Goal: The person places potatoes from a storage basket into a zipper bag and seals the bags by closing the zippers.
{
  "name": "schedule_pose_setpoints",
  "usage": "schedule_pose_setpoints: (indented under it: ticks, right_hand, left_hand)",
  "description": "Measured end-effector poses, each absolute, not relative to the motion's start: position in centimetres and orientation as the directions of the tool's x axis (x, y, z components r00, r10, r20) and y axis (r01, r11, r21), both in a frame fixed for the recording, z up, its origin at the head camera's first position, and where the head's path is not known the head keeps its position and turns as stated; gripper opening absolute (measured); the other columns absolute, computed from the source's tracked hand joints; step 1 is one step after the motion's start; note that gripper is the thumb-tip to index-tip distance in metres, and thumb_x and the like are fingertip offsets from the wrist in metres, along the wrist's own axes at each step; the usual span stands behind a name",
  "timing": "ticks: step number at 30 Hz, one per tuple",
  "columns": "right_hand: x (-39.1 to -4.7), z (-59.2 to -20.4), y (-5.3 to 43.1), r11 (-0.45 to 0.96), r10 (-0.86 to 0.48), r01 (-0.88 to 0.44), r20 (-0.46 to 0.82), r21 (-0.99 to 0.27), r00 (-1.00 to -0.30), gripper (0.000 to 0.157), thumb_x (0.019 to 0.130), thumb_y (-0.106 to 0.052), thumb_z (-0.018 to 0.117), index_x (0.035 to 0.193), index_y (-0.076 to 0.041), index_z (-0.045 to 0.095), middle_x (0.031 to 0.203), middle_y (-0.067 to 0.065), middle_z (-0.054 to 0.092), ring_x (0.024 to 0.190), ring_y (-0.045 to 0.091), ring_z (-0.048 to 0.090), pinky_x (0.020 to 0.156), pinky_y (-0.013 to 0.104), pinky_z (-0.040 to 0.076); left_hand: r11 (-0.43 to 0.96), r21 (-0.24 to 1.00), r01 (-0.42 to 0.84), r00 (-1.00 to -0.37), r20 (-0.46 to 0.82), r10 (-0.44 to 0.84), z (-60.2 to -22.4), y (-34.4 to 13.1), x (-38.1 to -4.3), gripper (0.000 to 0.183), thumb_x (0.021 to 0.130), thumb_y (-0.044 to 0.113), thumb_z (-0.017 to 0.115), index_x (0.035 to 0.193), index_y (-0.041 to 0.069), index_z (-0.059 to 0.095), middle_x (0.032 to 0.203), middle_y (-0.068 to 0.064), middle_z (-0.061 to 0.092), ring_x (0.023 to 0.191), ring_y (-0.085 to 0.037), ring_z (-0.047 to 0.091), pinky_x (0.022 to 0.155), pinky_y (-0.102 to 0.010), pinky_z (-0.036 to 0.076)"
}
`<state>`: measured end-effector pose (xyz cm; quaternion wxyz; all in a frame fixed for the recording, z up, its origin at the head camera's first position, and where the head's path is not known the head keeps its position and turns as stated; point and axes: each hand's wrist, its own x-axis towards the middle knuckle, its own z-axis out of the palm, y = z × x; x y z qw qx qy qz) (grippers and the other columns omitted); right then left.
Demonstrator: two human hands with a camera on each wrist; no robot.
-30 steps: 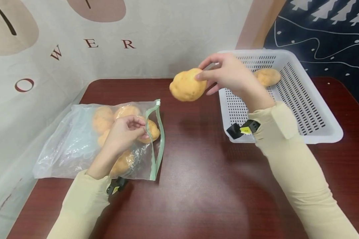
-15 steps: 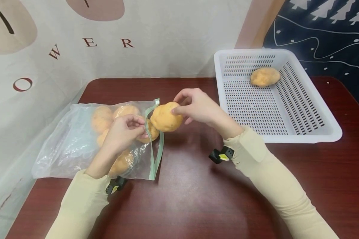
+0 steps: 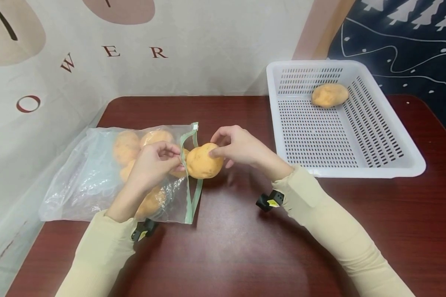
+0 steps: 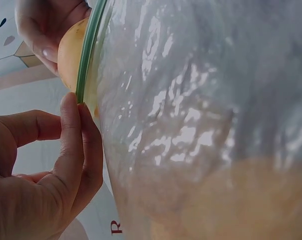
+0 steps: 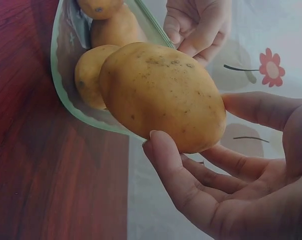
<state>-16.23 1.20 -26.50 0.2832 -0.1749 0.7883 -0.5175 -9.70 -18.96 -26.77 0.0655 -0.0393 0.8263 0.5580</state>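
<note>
A clear zip bag [image 3: 96, 173] with a green-edged mouth lies on its side at the left, with several potatoes [image 3: 127, 147] inside. My left hand [image 3: 152, 165] pinches the upper lip of the mouth between thumb and fingers, as the left wrist view also shows at the green edge [image 4: 88, 55]. My right hand [image 3: 241, 146] grips a potato [image 5: 163, 97] by its near end, between thumb and fingers. That potato is right at the bag's mouth, in front of another potato [image 5: 90, 75] inside.
A white perforated basket [image 3: 401, 171] stands at the back right with one potato [image 3: 330, 95] in its far corner. Both stand on a dark red table [image 3: 238, 247]. A printed cloth [image 3: 215, 49] hangs behind the table.
My right hand has carried the potato from beside the basket left and down to the bag's mouth. The left hand has stayed at the bag's edge.
</note>
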Motion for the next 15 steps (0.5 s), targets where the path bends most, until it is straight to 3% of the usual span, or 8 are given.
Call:
schedule_pose_setpoints:
  ticks: [5, 15]
  right_hand:
    - [-16.2, -26.6, 1.4, 0.397, -0.582, 0.031, -0.278, -0.917, -0.764, 0.021, 0.080, -0.004, 0.067, 0.099, -0.001, 0.058, 0.086, 0.011, 0.059, 0.065, 0.031, 0.060, 0.063, 0.046, 0.057]
    - [-16.3, -27.6, 1.2, 0.440, -0.618, 0.024, -0.322, -0.898, -0.717, 0.021, 0.078, -0.004, 0.068, 0.097, -0.002, 0.059, 0.086, 0.010, 0.062, 0.058, 0.021, 0.060, 0.060, 0.043, 0.058]
  left_hand:
    - [0.379, 0.915, -0.140, -0.988, -0.155, 0.008, -26.7, -18.9, -9.7, 0.017, 0.081, -0.010, 0.049, 0.097, -0.017, 0.049, 0.086, -0.019, 0.055, 0.061, -0.008, 0.061, 0.066, -0.030, 0.058]
    - [0.386, 0.912, -0.143, -0.988, -0.156, 0.004, -26.7, -18.9, -9.7, 0.017, 0.080, -0.010, 0.049, 0.096, -0.016, 0.049, 0.086, -0.018, 0.054, 0.061, -0.008, 0.062, 0.066, -0.029, 0.058]
